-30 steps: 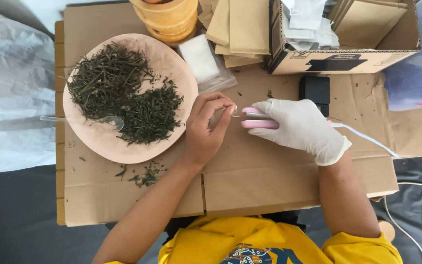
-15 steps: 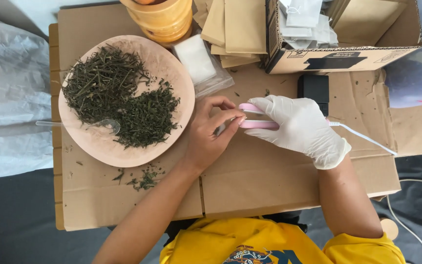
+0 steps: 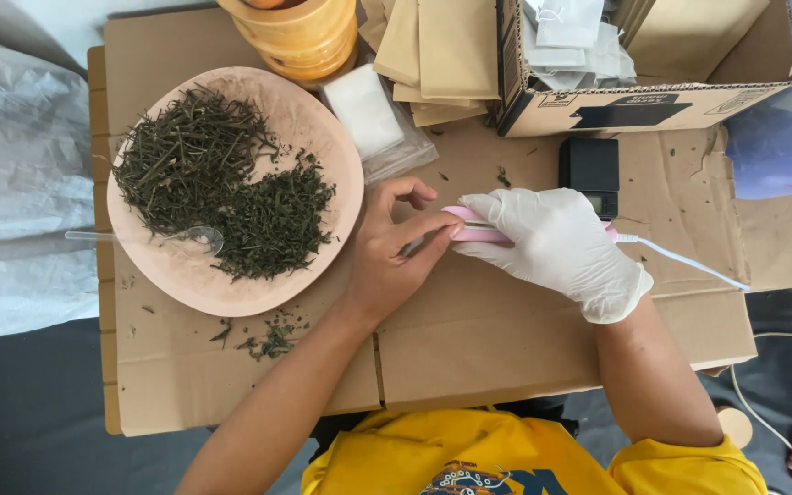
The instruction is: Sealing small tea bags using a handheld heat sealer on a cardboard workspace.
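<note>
My right hand [image 3: 556, 247], in a white glove, grips a pink corded heat sealer [image 3: 471, 226] that points left over the cardboard work surface [image 3: 506, 339]. My bare left hand [image 3: 394, 255] meets the sealer's tip. Its thumb and fingers pinch a small pale sachet [image 3: 412, 247], which they mostly hide. The sealer's white cord [image 3: 689, 263] runs off to the right.
Left of the hands lies a pink plate [image 3: 231, 298] with dried green herbs [image 3: 222, 183] and a clear spoon [image 3: 185, 236]. Behind are white sachets [image 3: 364, 110], brown envelopes [image 3: 433, 46], a yellow container [image 3: 300, 32], a cardboard box [image 3: 653, 101] and a black scale [image 3: 588, 170]. Spilled herbs [image 3: 268, 339] lie near the plate.
My left hand's fingers have closed in against the sealer's tip, pinching there. My right hand has kept its grip on the sealer with little movement.
</note>
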